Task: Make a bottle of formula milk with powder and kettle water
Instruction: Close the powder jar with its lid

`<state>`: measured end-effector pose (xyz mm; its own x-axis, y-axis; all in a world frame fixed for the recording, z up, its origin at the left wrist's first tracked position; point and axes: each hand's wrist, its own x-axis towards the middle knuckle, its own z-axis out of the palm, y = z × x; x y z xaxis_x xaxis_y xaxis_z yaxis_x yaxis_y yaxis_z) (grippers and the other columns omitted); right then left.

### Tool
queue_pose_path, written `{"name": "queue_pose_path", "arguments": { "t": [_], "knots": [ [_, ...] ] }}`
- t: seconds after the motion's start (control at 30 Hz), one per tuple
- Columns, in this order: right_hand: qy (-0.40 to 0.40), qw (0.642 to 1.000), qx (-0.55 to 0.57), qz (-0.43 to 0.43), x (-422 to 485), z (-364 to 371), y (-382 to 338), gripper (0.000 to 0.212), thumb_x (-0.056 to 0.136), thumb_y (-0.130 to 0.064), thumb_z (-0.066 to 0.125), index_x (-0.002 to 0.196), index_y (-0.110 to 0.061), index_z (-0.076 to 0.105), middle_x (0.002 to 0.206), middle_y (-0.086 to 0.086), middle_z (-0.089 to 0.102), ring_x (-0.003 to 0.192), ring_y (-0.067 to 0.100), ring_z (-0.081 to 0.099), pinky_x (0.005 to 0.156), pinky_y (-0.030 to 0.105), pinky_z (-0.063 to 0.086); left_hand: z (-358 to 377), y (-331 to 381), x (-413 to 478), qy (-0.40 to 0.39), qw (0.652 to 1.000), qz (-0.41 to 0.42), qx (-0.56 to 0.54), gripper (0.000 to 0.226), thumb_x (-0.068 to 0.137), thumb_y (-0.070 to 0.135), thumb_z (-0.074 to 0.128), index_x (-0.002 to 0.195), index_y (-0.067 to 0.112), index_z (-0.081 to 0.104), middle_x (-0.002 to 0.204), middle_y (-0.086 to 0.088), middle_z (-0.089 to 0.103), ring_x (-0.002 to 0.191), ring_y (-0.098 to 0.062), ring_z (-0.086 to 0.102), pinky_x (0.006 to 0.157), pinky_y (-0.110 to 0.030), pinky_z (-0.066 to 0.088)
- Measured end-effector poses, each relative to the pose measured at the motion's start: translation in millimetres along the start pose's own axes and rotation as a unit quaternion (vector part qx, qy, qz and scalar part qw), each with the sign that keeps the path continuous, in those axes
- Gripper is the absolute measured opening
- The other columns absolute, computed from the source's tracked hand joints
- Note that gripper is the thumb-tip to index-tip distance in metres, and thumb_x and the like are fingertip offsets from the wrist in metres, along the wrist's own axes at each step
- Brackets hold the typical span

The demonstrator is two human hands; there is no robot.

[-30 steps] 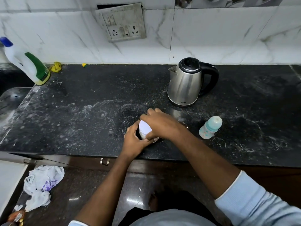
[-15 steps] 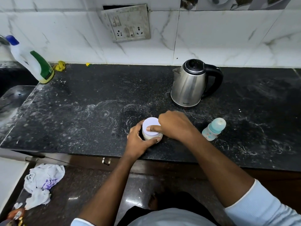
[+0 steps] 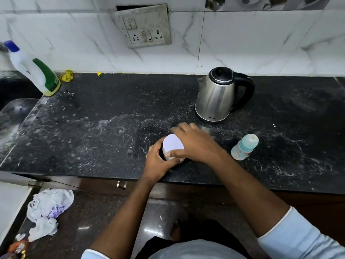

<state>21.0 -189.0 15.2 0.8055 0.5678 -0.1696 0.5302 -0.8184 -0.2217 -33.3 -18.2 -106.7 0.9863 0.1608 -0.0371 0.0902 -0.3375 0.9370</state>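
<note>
Kettle (image 3: 214, 98) behind, baby bottle (image 3: 242, 149) beside, left hand (image 3: 158, 163) grip round powder jar (image 3: 166, 154), right hand (image 3: 197, 144) grip pinching lid (image 3: 172, 144)

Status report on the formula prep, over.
Left hand grips powder jar; right hand grips its lid. Baby bottle capped, right of jar. Kettle behind, nothing blocking.

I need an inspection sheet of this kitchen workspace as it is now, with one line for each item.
Surface: black stone counter, smeared with white powder marks.
Job's things: steel kettle at the back; capped baby bottle right of the hands; jar with white lid near the front edge.
Clutter: cleaner bottle and yellow rag, back left.
Hands: left hand holds the jar; right hand grips the lid.
Cables: nothing seen.
Surroundings: socket panel on the wall; sink at left; plastic bags on the floor.
</note>
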Motion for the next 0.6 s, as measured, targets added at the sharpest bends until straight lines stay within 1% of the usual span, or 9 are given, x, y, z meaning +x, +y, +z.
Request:
{"name": "queue_pose_path", "arguments": {
  "t": [0.07,0.13,0.17,0.23,0.3,0.33,0.43,0.5,0.6],
  "knots": [
    [-0.053,0.996,0.056,-0.055,1,1,5,0.090,0.089,-0.049,0.074,0.163,-0.030,0.027,0.167,0.000,0.029,0.142,0.028,0.034,0.114,0.041,0.034,0,-1,0,-0.002,1.000,0.006,0.005,0.090,0.058,0.048,0.098,0.139,0.045,0.058,0.132,0.007,0.069,0.128,-0.018,0.063,0.107,-0.052,0.054],
    [-0.062,0.993,0.078,-0.060,4,9,6,0.089,0.090,-0.037,0.075,0.164,-0.026,0.028,0.162,0.001,0.034,0.140,0.027,0.036,0.113,0.035,0.033,1,-1,-1,-0.001,1.000,0.006,0.001,0.090,0.057,0.047,0.097,0.139,0.043,0.059,0.132,0.005,0.069,0.127,-0.016,0.063,0.107,-0.051,0.054],
    [-0.038,0.995,0.080,-0.051,6,13,6,0.086,0.089,-0.040,0.075,0.162,-0.024,0.032,0.154,0.002,0.040,0.136,0.026,0.040,0.109,0.034,0.035,0,0,-1,0.000,1.000,0.002,-0.002,0.091,0.057,0.047,0.097,0.139,0.044,0.058,0.133,0.005,0.069,0.127,-0.016,0.063,0.107,-0.050,0.054],
    [0.016,0.998,0.051,-0.035,6,16,7,0.086,0.086,-0.057,0.073,0.157,-0.021,0.040,0.138,0.004,0.047,0.128,0.025,0.046,0.102,0.036,0.040,0,1,-1,-0.005,1.000,-0.002,-0.002,0.091,0.057,0.046,0.098,0.138,0.048,0.057,0.133,0.006,0.068,0.128,-0.017,0.063,0.107,-0.051,0.054],
    [0.043,0.998,0.029,-0.030,5,17,14,0.094,0.083,-0.072,0.068,0.156,-0.020,0.040,0.136,0.004,0.049,0.126,0.024,0.046,0.101,0.038,0.041,0,1,-2,-0.008,1.000,-0.002,-0.006,0.091,0.058,0.047,0.099,0.139,0.048,0.057,0.134,0.007,0.068,0.129,-0.019,0.063,0.107,-0.053,0.054],
    [0.046,0.998,0.035,-0.040,5,18,20,0.099,0.081,-0.073,0.068,0.159,-0.020,0.036,0.140,0.003,0.048,0.127,0.023,0.044,0.105,0.039,0.040,0,3,-2,-0.006,1.000,0.000,-0.007,0.090,0.058,0.048,0.099,0.138,0.048,0.058,0.134,0.008,0.068,0.129,-0.018,0.062,0.107,-0.053,0.054],
    [0.012,0.996,0.046,-0.074,7,19,32,0.105,0.081,-0.066,0.073,0.164,-0.024,0.025,0.154,-0.002,0.039,0.132,0.021,0.037,0.111,0.040,0.034,-1,4,-1,-0.007,1.000,0.014,-0.005,0.088,0.059,0.053,0.098,0.138,0.045,0.059,0.134,0.011,0.070,0.130,-0.018,0.062,0.109,-0.053,0.052],
    [-0.002,0.996,0.053,-0.076,9,22,33,0.099,0.083,-0.062,0.073,0.163,-0.024,0.030,0.149,-0.001,0.043,0.128,0.020,0.038,0.109,0.040,0.034,-1,4,-3,-0.007,1.000,0.018,-0.009,0.087,0.059,0.052,0.097,0.136,0.047,0.059,0.133,0.012,0.070,0.130,-0.017,0.062,0.109,-0.050,0.053],
    [0.029,0.993,0.101,-0.061,9,29,30,0.091,0.080,-0.056,0.078,0.156,-0.021,0.041,0.132,0.001,0.048,0.121,0.020,0.039,0.106,0.038,0.037,0,7,-5,-0.003,1.000,0.019,-0.014,0.084,0.058,0.048,0.095,0.135,0.049,0.060,0.132,0.012,0.071,0.127,-0.013,0.063,0.107,-0.044,0.054]
  ]
}}
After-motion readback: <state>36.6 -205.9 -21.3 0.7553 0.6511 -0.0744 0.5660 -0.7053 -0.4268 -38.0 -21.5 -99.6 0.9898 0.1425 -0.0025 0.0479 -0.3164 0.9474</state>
